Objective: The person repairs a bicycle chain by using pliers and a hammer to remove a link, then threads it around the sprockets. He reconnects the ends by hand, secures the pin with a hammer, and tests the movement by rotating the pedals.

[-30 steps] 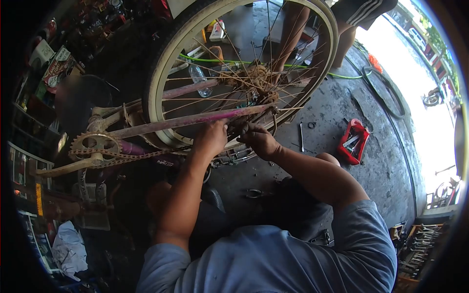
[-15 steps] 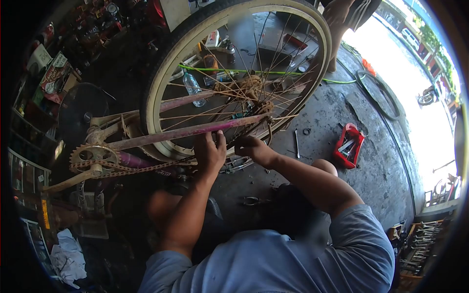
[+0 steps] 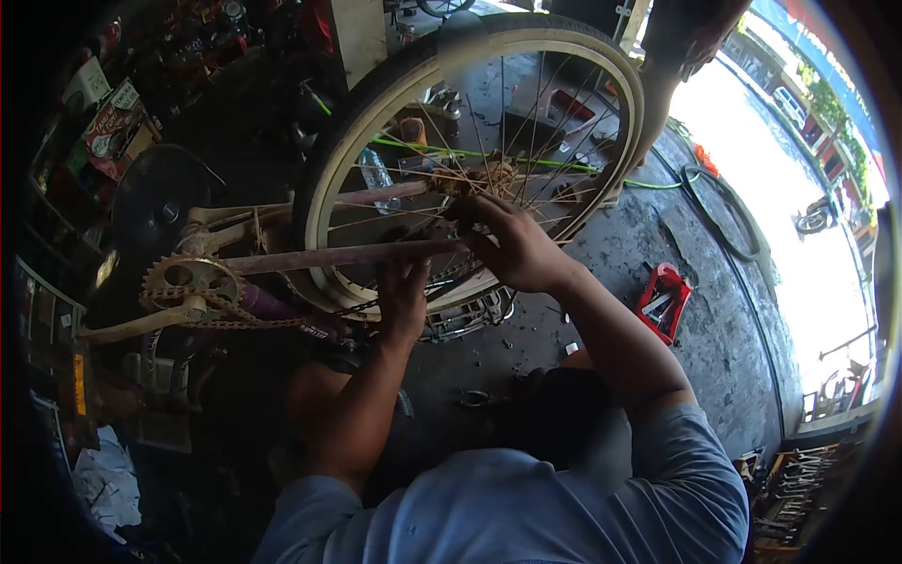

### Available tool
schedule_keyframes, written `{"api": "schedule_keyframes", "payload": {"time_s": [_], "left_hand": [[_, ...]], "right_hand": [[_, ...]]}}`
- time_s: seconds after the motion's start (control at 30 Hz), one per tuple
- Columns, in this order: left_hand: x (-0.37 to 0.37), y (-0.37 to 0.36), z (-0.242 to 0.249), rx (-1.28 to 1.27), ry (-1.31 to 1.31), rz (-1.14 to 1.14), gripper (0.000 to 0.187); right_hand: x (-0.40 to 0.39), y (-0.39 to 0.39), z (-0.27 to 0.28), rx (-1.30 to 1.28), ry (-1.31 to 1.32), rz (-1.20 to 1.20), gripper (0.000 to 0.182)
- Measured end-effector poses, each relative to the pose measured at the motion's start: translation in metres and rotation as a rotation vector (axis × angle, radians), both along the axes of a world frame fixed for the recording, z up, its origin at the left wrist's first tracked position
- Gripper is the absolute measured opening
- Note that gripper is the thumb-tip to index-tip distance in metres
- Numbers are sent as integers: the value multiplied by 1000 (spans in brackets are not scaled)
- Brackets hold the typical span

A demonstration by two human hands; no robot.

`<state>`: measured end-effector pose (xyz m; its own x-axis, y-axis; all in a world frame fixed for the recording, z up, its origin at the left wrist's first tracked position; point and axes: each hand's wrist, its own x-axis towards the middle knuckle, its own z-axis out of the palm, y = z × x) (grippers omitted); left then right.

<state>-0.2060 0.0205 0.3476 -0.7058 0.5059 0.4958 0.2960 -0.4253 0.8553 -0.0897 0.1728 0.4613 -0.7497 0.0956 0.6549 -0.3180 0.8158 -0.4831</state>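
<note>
A rusty bicycle frame with a purple-brown tube (image 3: 348, 256) lies across the view, its spoked wheel (image 3: 324, 202) standing tilted behind it. My left hand (image 3: 403, 293) is just below the tube near the chain (image 3: 362, 305); its fingertips are hidden beneath the tube. My right hand (image 3: 507, 242) is at the tube's rear end, beside the rusty hub (image 3: 489, 177), with fingers bent round something I cannot make out. The toothed chainring (image 3: 193, 282) and crank are at the left.
On the floor at the right lies a red tray (image 3: 664, 303) with tools. Pliers (image 3: 474, 398) are on the floor below the wheel. A bottle (image 3: 376, 174) and a green hose (image 3: 648, 184) show behind. Another person's leg (image 3: 658, 108) is beside the wheel.
My right hand has moved up from below the tube to its rear end by the hub. The wheel and frame appear slightly shifted, and the view has moved a little.
</note>
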Motion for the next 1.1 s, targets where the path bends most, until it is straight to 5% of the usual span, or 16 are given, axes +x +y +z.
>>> {"api": "schedule_keyframes", "payload": {"time_s": [0.03,0.3,0.47,0.63,0.87,1.0,1.1], "left_hand": [[0,-1,3,98,-261,-123,44],[-17,-1,-9,-91,-122,-6,42],[-18,1,-4,-37,-111,21,44],[-3,1,1,-55,82,386,47],[-12,-8,13,163,-95,421,38],[-11,-8,4,10,-99,360,42],[-17,-10,-1,-32,194,436,43]], "right_hand": [[-8,-2,2,19,-97,63,20],[-38,-17,29,128,-368,49,14],[-47,-19,0,288,-200,103,19],[-51,-35,8,390,-188,107,22],[-61,-51,3,486,-249,-18,29],[-56,-55,4,524,-234,-97,29],[-58,-55,-1,485,-188,-93,30]]}}
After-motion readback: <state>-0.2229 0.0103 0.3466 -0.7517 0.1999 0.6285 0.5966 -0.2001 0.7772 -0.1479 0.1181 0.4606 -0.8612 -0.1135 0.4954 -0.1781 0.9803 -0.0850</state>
